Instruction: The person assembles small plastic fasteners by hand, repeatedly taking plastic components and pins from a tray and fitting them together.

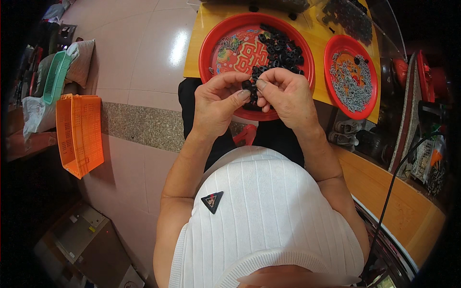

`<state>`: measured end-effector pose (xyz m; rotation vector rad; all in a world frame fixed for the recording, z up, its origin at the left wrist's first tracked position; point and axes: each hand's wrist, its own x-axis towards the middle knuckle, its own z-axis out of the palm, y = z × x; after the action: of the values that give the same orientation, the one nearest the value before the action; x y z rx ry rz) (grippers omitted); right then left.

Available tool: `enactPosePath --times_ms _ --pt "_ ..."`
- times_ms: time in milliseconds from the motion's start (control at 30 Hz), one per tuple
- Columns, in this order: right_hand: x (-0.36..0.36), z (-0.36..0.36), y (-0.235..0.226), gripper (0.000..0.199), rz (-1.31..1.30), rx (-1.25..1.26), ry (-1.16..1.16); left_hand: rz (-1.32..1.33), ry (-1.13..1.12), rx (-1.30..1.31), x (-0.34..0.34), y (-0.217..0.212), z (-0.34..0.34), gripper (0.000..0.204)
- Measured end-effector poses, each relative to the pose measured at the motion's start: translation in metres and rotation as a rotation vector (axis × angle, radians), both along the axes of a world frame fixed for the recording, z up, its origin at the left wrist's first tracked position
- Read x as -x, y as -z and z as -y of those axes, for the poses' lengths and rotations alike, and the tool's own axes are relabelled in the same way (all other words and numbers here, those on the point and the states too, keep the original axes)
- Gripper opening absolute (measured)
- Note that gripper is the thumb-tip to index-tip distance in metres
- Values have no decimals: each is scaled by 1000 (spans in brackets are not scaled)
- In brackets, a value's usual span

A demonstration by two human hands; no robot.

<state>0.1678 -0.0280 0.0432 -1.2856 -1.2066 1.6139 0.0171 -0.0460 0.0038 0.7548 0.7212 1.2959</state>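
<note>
Both hands meet over the near side of a large round red tray (pixel 205 53). Between thumb and forefinger, my left hand (pixel 217 102) pinches a small black plastic part (pixel 247 85). My right hand (pixel 289 98) is closed just beside it, thumb against the fingers; what sits in that pinch is too small to make out. A heap of similar black plastic parts (pixel 283 52) fills the tray's right side, and some lie directly behind my fingertips. A little pile of metal screws (pixel 230 44) rests at the tray's left.
To the right on the yellow table (pixel 307 26) stands a smaller red tray (pixel 329 72) full of silvery screws (pixel 353 89). Behind it is a clear bin of dark parts (pixel 348 21). An orange plastic crate (pixel 81 134) and a green basket (pixel 56 77) are at the left.
</note>
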Motion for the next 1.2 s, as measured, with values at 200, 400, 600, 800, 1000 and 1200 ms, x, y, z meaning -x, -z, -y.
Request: enactPosePath --times_ms 200,400,600,800,1000,1200 --pt "3 -1 0 14 11 32 -8 -39 3 -9 -1 2 0 25" --pt "4 -3 4 13 -15 48 -14 -26 6 -2 -1 1 -1 24" --pt "-3 -9 19 10 -224 -14 -82 -29 6 8 0 6 -2 24" --pt "-8 -11 21 12 -353 97 -99 -14 20 39 -1 3 -3 23" --pt "-15 -17 30 13 -387 107 -196 -76 22 -38 0 7 -3 22" --pt "-18 -20 30 13 -423 154 -260 -153 10 -134 -4 2 -3 23"
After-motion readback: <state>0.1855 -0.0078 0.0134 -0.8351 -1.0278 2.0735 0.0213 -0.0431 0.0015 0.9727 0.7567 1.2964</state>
